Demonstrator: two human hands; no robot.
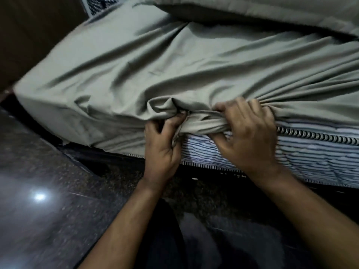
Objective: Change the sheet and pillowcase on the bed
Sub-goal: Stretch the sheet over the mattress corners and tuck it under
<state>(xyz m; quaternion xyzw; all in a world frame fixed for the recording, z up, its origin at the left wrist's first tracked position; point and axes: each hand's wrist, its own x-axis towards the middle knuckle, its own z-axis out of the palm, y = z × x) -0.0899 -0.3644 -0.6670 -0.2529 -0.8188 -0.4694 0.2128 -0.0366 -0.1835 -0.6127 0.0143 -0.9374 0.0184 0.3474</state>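
Both the left hand and right hand grip the bunched sheet edge at the mattress side; probably the fitting step, and next it needs pulling down under the mattress.

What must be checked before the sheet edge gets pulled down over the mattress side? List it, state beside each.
1. Left hand grips the bunched sheet edge: ok.
2. Right hand grips the same bunch: ok, fingers curled round the fold.
3. Left corner of the sheet covers the mattress corner: ok.
4. Side of the mattress to the right of the hands covered: not ok, striped ticking bare.
5. Sheet top smooth: not ok, creases fan out from the grip.
6. Pillow clear of the pulled area: ok, it lies at the far side.
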